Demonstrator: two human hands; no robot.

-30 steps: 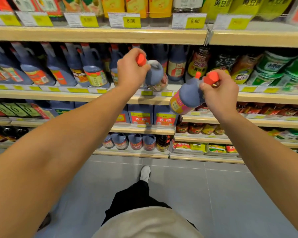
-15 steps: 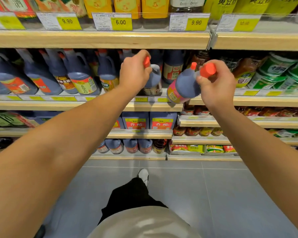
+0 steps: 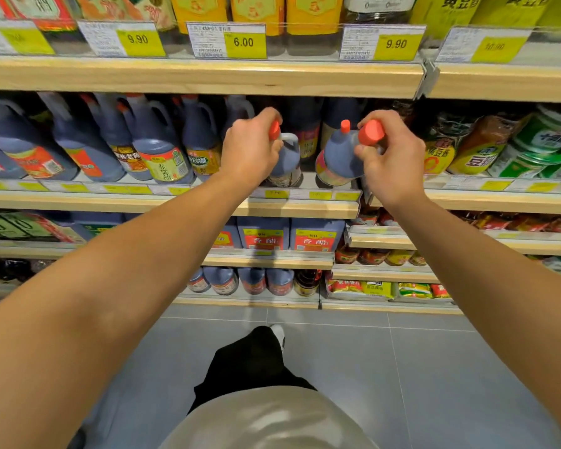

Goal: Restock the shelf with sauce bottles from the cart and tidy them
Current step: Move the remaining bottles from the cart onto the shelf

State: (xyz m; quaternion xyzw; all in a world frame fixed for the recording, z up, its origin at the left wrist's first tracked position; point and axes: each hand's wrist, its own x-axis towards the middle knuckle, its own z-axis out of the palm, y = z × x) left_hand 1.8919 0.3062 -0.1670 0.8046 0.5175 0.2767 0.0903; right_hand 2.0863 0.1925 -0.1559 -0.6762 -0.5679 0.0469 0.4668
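My left hand [image 3: 251, 150] grips the neck of a dark sauce bottle [image 3: 287, 163] with a red cap; the bottle stands on the middle shelf [image 3: 298, 207]. My right hand [image 3: 391, 160] holds a second dark bottle [image 3: 337, 157] by its red-capped neck. That bottle leans left, its base at the shelf's front strip just right of the first one. Whether the base touches the shelf I cannot tell. The cart is out of view.
Several dark handled jugs [image 3: 157, 147] fill the same shelf to the left. Green and yellow sauce packs [image 3: 538, 147] lie to the right. Above runs a wooden shelf [image 3: 208, 76] with yellow price tags. Lower shelves hold vinegar jugs [image 3: 314, 236]. Grey tiled floor [image 3: 434, 367] lies below.
Both hands have carried their bottles forward and down onto the middle shelf. The left bottle went from hanging in the air to standing upright; the right bottle now sits lower and closer to it.
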